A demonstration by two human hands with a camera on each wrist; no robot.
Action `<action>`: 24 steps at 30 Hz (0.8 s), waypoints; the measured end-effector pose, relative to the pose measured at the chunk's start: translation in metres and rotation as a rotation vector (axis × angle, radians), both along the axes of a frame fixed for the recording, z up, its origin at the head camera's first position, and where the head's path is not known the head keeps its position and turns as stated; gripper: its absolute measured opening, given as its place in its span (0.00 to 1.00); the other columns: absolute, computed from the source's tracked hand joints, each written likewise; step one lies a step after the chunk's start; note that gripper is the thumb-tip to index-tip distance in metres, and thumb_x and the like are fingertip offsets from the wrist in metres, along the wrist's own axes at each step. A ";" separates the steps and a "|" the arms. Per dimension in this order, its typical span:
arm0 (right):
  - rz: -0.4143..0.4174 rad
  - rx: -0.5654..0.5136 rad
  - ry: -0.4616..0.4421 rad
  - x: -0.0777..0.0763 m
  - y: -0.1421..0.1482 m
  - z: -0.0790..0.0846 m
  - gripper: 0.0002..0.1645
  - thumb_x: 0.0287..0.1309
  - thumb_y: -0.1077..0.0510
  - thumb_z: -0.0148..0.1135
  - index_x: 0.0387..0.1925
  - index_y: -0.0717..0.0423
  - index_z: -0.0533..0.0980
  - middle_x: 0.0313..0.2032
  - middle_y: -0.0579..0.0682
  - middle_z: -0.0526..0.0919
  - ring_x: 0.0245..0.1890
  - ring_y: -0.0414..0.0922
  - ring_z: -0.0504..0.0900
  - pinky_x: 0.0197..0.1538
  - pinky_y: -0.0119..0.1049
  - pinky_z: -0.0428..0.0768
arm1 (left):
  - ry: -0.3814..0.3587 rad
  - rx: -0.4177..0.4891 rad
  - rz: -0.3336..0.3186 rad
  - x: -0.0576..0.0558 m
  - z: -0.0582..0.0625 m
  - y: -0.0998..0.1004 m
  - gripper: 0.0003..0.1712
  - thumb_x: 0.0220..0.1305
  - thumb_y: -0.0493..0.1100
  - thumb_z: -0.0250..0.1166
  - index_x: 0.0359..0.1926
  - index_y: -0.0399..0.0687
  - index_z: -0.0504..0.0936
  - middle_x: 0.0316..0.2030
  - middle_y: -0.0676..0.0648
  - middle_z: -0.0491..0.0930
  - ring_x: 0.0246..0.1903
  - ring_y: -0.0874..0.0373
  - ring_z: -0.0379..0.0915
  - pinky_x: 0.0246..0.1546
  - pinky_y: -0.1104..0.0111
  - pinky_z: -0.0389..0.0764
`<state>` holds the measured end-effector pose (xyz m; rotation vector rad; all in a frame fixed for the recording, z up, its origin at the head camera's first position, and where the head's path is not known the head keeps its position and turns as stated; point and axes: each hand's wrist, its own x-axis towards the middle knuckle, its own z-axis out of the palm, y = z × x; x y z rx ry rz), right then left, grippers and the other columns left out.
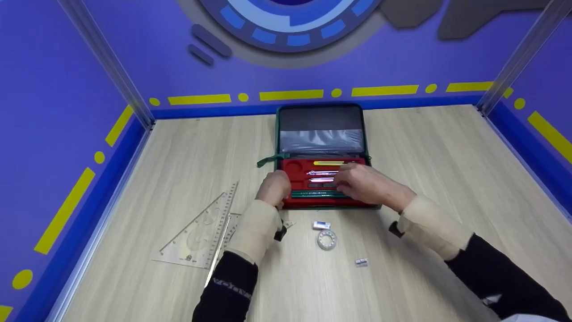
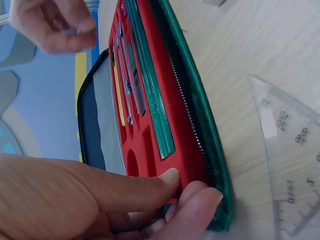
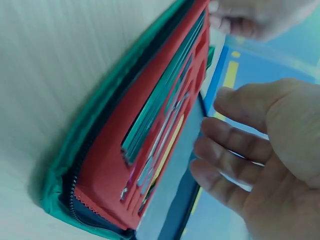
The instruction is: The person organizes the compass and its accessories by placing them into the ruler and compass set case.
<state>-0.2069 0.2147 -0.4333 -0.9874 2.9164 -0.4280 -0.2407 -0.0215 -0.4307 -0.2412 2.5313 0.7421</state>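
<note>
A green zip case lies unfolded at the back of the table, a clear pocket in its raised lid. Its red tray bears green pencils, metal drawing tools such as a compass, and a yellow strip-like piece. At the tray's left end my left hand pinches the red corner, thumb on top and a finger against the front side. My right hand hovers over the right half of the tray. Its fingers are loosely bent and hold nothing in the right wrist view.
Left of the case lies a large transparent set square; a smaller set square is partly hidden under the left forearm. In front of the case are an eraser, a whitish ring-shaped roll and a small sharpener. Blue panels enclose the table.
</note>
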 end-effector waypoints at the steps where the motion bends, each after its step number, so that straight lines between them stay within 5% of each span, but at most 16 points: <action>1: 0.011 0.010 -0.010 0.005 0.000 0.001 0.10 0.66 0.61 0.70 0.47 0.58 0.86 0.45 0.53 0.86 0.45 0.47 0.83 0.52 0.47 0.85 | 0.001 0.000 -0.004 0.000 0.000 0.000 0.08 0.61 0.24 0.64 0.29 0.38 0.80 0.41 0.38 0.79 0.17 0.52 0.71 0.17 0.67 0.76; 10: 0.115 0.051 -0.072 0.042 0.006 0.006 0.06 0.64 0.62 0.72 0.42 0.57 0.86 0.37 0.47 0.85 0.36 0.43 0.80 0.43 0.42 0.86 | -0.014 0.000 -0.005 0.000 0.001 -0.001 0.06 0.63 0.25 0.64 0.32 0.36 0.81 0.34 0.40 0.79 0.17 0.52 0.72 0.19 0.66 0.78; 24: 0.102 0.152 -0.236 0.092 0.006 0.011 0.19 0.57 0.54 0.78 0.48 0.55 0.85 0.43 0.51 0.82 0.34 0.40 0.78 0.40 0.38 0.84 | -0.023 -0.005 -0.013 0.000 0.003 0.001 0.05 0.65 0.26 0.62 0.35 0.35 0.82 0.33 0.40 0.79 0.17 0.52 0.73 0.22 0.65 0.81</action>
